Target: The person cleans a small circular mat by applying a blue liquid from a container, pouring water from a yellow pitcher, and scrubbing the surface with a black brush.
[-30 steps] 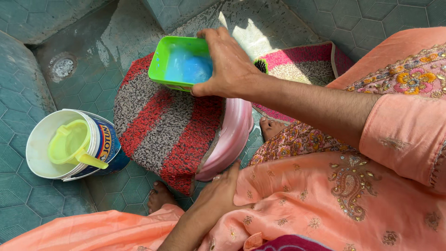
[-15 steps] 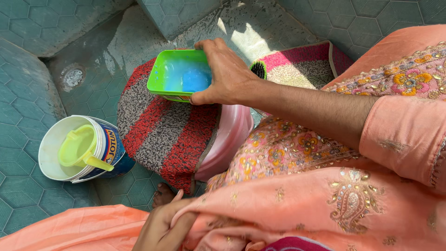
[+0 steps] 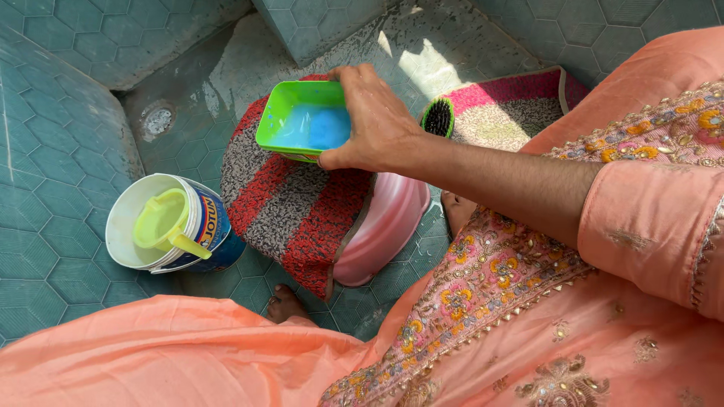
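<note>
A: Where is the right hand (image 3: 377, 124)?

B: Above the red-and-grey mat (image 3: 290, 203) draped over a pink basin (image 3: 385, 230); its fingers curl over the near wall of a green tray (image 3: 302, 120), thumb under the rim, clamping it; the tray holds pale blue liquid and sits over the far end of the mat.

A: And the left hand?

B: Out of view under peach cloth; I cannot tell its fingers.

A: How should the tray be handled?

B: My judgement: keep it level and tip slowly towards the mat's middle; the grip is on one wall only, so a sudden tilt could spill liquid off the mat.

A: What room is there around the mat?

B: Left of the mat stands a white bucket (image 3: 128, 241) with a yellow-green jug (image 3: 162, 222) inside; beyond the mat, wet tiles and a floor drain (image 3: 157, 120) lie open; right of it, a black-bristled brush (image 3: 439, 118) rests on a second pink mat (image 3: 505, 105); a bare foot (image 3: 286, 303) is just beside the mat's near edge.
</note>
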